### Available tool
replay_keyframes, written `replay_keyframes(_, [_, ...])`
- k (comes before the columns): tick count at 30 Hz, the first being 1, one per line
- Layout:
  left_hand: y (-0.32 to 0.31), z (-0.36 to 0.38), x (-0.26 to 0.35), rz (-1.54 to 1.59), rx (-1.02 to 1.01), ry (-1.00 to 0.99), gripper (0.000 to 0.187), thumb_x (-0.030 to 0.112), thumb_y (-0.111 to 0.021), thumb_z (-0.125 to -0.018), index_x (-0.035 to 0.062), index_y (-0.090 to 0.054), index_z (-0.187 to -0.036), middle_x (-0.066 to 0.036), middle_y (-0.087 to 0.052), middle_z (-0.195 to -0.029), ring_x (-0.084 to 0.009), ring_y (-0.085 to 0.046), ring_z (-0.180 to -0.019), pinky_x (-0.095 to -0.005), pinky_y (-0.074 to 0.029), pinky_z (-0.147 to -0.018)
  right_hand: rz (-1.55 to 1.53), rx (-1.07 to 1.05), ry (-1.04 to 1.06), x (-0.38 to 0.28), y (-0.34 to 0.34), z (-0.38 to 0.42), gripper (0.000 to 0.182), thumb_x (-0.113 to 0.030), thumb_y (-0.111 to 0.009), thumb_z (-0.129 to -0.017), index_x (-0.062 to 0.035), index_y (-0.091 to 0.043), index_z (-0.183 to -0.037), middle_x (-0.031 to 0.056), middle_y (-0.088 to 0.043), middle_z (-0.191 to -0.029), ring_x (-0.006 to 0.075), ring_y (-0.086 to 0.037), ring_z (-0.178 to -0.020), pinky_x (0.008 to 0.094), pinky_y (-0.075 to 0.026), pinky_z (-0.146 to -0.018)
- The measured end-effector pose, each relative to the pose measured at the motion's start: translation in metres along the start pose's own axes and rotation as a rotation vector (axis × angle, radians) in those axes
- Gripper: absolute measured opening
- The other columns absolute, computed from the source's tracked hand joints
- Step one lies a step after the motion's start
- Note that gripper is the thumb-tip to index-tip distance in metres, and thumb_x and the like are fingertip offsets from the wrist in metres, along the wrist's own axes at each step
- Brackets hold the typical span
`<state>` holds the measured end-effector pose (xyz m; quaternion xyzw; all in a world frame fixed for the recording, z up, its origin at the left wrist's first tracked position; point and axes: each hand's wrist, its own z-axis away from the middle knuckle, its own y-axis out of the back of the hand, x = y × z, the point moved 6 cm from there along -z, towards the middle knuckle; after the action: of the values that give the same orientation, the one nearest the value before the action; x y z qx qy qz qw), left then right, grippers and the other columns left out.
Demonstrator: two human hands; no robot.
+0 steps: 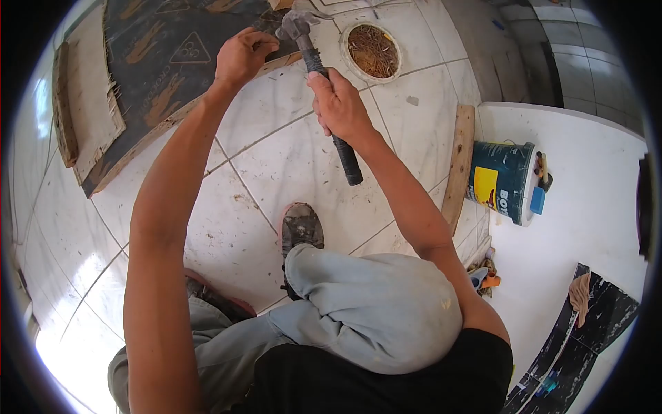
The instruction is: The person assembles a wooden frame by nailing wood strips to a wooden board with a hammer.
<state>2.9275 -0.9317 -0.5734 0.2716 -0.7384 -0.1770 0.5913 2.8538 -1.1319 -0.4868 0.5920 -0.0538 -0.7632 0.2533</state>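
Note:
My right hand (338, 103) is wrapped round the dark grip of a claw hammer (348, 165). The hammer's metal head points up toward the far edge of the view, close above the board. At the near edge of a dark printed plywood board (189, 76), my left hand (243, 56) has thumb and fingers pinched together. Whatever sits between those fingertips is too small to make out. Right of the hammer head stands a round white-rimmed container (378, 81) of thin brown nails (372, 50).
A dark green paint bucket (505, 179) is at the right, beside a wooden plank (459, 165). Pale wood strips (65, 103) lie at the board's left end. Debris dots the white floor tiles (221, 228). A brown cloth (580, 298) lies on dark panels at lower right.

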Motion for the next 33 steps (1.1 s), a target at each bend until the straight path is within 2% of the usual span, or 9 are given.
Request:
replay_keyframes(9, [-0.003, 0.002, 0.003, -0.065, -0.01, -0.017, 0.017, 0.023, -0.074, -0.087, 0.0122, -0.078, -0.099, -0.005, -0.067, -0.091, -0.0273, -0.066, -0.083, -0.0379, -0.051, -0.075, 0.068, 0.076, 0.213, 0.012, 0.001, 0.0, 0.041, -0.04, -0.05, -0.103, -0.0014, -0.053, -0.089, 0.0067, -0.054, -0.06, 0.0162, -0.052, -0.045, 0.0342, -0.045, -0.04])
replay_keyframes(11, [0.005, -0.011, -0.002, -0.115, 0.003, -0.041, 0.018, 0.023, -0.074, -0.087, 0.0118, -0.078, -0.1, -0.006, -0.067, -0.091, -0.0284, -0.067, -0.084, -0.0384, -0.051, -0.075, 0.096, -0.06, -0.109, 0.018, -0.001, -0.006, 0.042, -0.04, -0.049, -0.105, 0.0007, -0.06, -0.106, 0.0017, -0.048, -0.06, 0.0087, -0.043, -0.044, 0.0279, -0.039, -0.039])
replay_keyframes(15, [0.022, -0.032, -0.03, 0.026, -0.057, -0.112, 0.023, 0.027, -0.068, -0.092, 0.0133, -0.077, -0.109, -0.008, -0.068, -0.094, -0.0333, -0.068, -0.089, -0.0417, -0.054, -0.078, 0.005, -0.056, -0.039, -0.032, 0.017, 0.022, 0.043, -0.039, -0.048, -0.105, 0.0016, -0.06, -0.109, 0.0026, -0.05, -0.06, 0.009, -0.045, -0.045, 0.0271, -0.039, -0.041])
replay_keyframes(18, [0.031, -0.023, -0.026, -0.534, -0.072, -0.024, 0.037, 0.016, -0.054, -0.098, 0.0218, -0.065, -0.134, -0.005, -0.068, -0.114, -0.03, -0.07, -0.1, -0.0427, -0.058, -0.083, -0.159, 0.029, 0.239, -0.075, 0.027, 0.042, 0.038, -0.04, -0.051, -0.104, -0.0034, -0.053, -0.094, 0.0003, -0.049, -0.059, 0.0072, -0.043, -0.045, 0.027, -0.037, -0.041])
replay_keyframes(22, [0.022, -0.02, -0.028, -0.631, -0.118, -0.046, 0.045, 0.011, -0.051, -0.097, 0.023, -0.059, -0.14, -0.003, -0.066, -0.118, -0.0304, -0.07, -0.101, -0.0439, -0.058, -0.083, -0.276, 0.038, 0.248, -0.027, 0.004, 0.025, 0.035, -0.038, -0.05, -0.105, -0.005, -0.052, -0.092, -0.001, -0.047, -0.057, 0.0066, -0.042, -0.045, 0.0258, -0.036, -0.042])
replay_keyframes(25, [0.021, -0.018, -0.028, -0.613, -0.157, -0.05, 0.048, 0.008, -0.05, -0.096, 0.0226, -0.058, -0.141, -0.003, -0.065, -0.119, -0.0304, -0.07, -0.101, -0.0455, -0.058, -0.081, -0.061, -0.075, -0.207, 0.03, -0.009, -0.012, 0.038, -0.038, -0.05, -0.105, -0.0051, -0.05, -0.087, -0.0024, -0.043, -0.055, 0.0054, -0.04, -0.044, 0.0251, -0.035, -0.042])
replay_keyframes(29, [0.025, -0.027, -0.023, -0.619, -0.151, -0.07, 0.048, 0.006, -0.05, -0.095, 0.0204, -0.059, -0.139, -0.004, -0.064, -0.119, -0.03, -0.07, -0.101, -0.0449, -0.058, -0.081, -0.138, -0.028, -0.129, -0.009, 0.003, 0.001, 0.037, -0.037, -0.049, -0.105, -0.0051, -0.05, -0.086, -0.002, -0.043, -0.055, 0.0063, -0.04, -0.044, 0.0256, -0.035, -0.041])
replay_keyframes(31, [0.021, -0.019, -0.026, -0.61, -0.176, -0.046, 0.047, 0.005, -0.05, -0.094, 0.0194, -0.059, -0.139, -0.005, -0.064, -0.118, -0.0298, -0.07, -0.101, -0.0448, -0.058, -0.081, -0.269, 0.051, 0.274, -0.028, 0.007, 0.017, 0.038, -0.037, -0.048, -0.106, -0.0042, -0.05, -0.087, -0.0011, -0.044, -0.055, 0.0083, -0.041, -0.045, 0.0269, -0.037, -0.043])
replay_keyframes(33, [0.022, -0.022, -0.021, -0.633, -0.158, -0.074, 0.046, 0.006, -0.05, -0.095, 0.0176, -0.058, -0.139, -0.005, -0.064, -0.118, -0.0298, -0.07, -0.101, -0.0446, -0.058, -0.081, 0.034, 0.03, 0.091, 0.033, -0.005, -0.012, 0.039, -0.035, -0.047, -0.105, -0.0025, -0.052, -0.084, 0.002, -0.049, -0.058, 0.0091, -0.043, -0.053, 0.0289, -0.038, -0.048])
